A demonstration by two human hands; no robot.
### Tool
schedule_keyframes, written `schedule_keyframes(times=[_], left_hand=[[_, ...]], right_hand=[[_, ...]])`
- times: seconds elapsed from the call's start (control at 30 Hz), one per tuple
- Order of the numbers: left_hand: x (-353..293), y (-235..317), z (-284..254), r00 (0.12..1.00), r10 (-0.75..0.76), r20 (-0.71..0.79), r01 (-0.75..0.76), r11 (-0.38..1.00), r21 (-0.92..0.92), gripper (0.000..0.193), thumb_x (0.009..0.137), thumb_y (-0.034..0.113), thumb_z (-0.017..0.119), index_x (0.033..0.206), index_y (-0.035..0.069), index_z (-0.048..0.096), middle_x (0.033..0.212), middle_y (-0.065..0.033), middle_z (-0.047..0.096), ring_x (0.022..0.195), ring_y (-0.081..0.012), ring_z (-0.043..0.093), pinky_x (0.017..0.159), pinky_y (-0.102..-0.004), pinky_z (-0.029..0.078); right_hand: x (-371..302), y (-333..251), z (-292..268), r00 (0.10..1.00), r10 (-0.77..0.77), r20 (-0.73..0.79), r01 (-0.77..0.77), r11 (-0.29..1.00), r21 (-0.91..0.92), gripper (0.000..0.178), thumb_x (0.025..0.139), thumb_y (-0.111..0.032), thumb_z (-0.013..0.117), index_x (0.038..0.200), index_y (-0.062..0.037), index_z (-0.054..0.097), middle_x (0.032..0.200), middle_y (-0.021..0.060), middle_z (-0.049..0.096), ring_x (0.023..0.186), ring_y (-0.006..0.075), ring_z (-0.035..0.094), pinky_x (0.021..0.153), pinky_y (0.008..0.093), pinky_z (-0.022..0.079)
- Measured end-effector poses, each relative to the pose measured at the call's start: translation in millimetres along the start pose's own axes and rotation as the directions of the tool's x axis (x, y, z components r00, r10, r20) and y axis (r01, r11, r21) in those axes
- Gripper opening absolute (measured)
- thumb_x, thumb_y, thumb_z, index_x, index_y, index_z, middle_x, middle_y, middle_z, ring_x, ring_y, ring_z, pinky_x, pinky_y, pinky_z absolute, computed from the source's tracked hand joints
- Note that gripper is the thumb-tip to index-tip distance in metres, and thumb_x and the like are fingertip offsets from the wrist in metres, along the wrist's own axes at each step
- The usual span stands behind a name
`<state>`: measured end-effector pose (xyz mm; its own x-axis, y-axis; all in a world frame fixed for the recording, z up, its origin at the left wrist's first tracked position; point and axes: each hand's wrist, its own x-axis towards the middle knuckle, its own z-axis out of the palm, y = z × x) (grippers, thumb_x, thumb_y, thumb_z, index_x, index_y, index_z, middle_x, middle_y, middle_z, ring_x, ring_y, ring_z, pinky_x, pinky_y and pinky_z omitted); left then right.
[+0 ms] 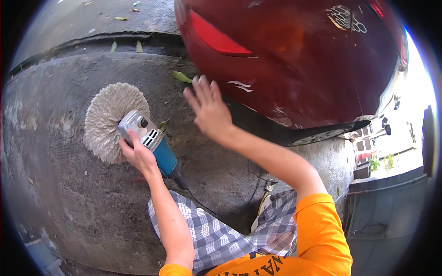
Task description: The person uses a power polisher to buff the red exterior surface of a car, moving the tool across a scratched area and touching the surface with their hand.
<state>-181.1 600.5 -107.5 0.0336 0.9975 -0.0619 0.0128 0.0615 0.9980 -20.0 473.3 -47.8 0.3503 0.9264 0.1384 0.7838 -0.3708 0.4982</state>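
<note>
Gripping a polisher (146, 140) by its grey-and-blue body, the left hand (137, 155) sits at about nine o'clock from the middle of the view, fingers clenched round the tool. A round woolly pad (108, 120) is fixed to the tool's head and spreads out toward ten o'clock, over the concrete floor (60, 193). From the blue handle a black cord (202, 207) runs down toward six o'clock, passing the plaid shorts (216, 234).

At roughly twelve o'clock the right hand (208, 108) is released — fingers spread, palm turned toward the red car (304, 60), holding nothing. Whether the fingertips touch the bodywork I cannot tell; they lie just beside its lower edge. The panel shows pale scuffs (241, 86) near the hand, a tail light (216, 39) above it at one o'clock, and a wheel (317, 136) at three o'clock. An orange sleeve (320, 230) covers the right upper arm.
</note>
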Motion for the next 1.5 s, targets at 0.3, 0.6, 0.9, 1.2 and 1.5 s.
schedule_keyframes(times=[0.3, 0.6, 0.9, 1.2, 1.5], left_hand=[[-10, 1, 9, 0.998, -0.048, 0.047, 0.042, 0.992, 0.119, 0.050, 0.099, 0.047, 0.049, 0.104, -0.003, 0.057, 0.101, -0.0170, 0.065, 0.093, -0.0290, 0.061, 0.088, -0.0386, 0.044], [4, -17, 14, 0.989, 0.007, 0.145, 0.000, 0.999, -0.052, 0.055, 0.099, 0.050, 0.048, 0.101, -0.004, 0.058, 0.098, -0.0168, 0.066, 0.090, -0.0284, 0.061, 0.086, -0.0382, 0.044], [2, -46, 27, 0.951, 0.028, 0.307, -0.014, 0.999, -0.049, 0.052, 0.100, 0.047, 0.049, 0.101, -0.005, 0.058, 0.096, -0.0161, 0.065, 0.084, -0.0245, 0.060, 0.080, -0.0373, 0.047], [-3, -40, 24, 0.949, 0.000, 0.315, 0.064, 0.979, -0.193, 0.053, 0.102, 0.044, 0.047, 0.115, -0.008, 0.053, 0.109, -0.0161, 0.062, 0.097, -0.0234, 0.061, 0.085, -0.0363, 0.049], [-33, -19, 27, 0.955, 0.047, 0.293, 0.002, 0.987, -0.164, 0.061, 0.102, 0.044, 0.046, 0.134, -0.008, 0.044, 0.131, -0.0214, 0.053, 0.116, -0.0287, 0.056, 0.096, -0.0384, 0.046]], right_hand=[[29, 22, 15, 0.915, -0.112, 0.388, 0.315, 0.799, -0.512, 0.066, 0.094, -0.027, 0.046, 0.151, 0.0003, 0.028, 0.148, 0.0218, 0.043, 0.139, 0.0394, 0.035, 0.119, 0.0570, 0.006], [-81, -10, -1, 0.938, 0.345, 0.003, -0.306, 0.827, 0.472, 0.077, 0.082, -0.028, 0.067, 0.147, -0.0029, 0.034, 0.150, 0.0314, 0.028, 0.141, 0.0468, 0.026, 0.113, 0.0605, 0.021], [-80, -50, 37, 0.984, 0.172, -0.041, -0.150, 0.935, 0.321, 0.063, 0.082, -0.018, 0.059, 0.141, -0.0019, 0.045, 0.152, 0.0183, 0.036, 0.142, 0.0337, 0.032, 0.115, 0.0545, 0.022], [-174, -17, 56, 0.745, 0.485, 0.457, -0.665, 0.590, 0.458, 0.079, 0.081, -0.026, 0.070, 0.146, -0.0009, 0.034, 0.153, 0.0214, 0.030, 0.145, 0.0335, 0.023, 0.115, 0.0534, 0.023], [-118, -2, 10, 0.469, 0.825, 0.315, 0.488, -0.539, 0.686, 0.083, 0.091, -0.008, 0.061, 0.151, -0.0106, 0.004, 0.140, 0.0061, 0.031, 0.116, 0.0171, 0.044, 0.100, 0.0327, 0.039]])
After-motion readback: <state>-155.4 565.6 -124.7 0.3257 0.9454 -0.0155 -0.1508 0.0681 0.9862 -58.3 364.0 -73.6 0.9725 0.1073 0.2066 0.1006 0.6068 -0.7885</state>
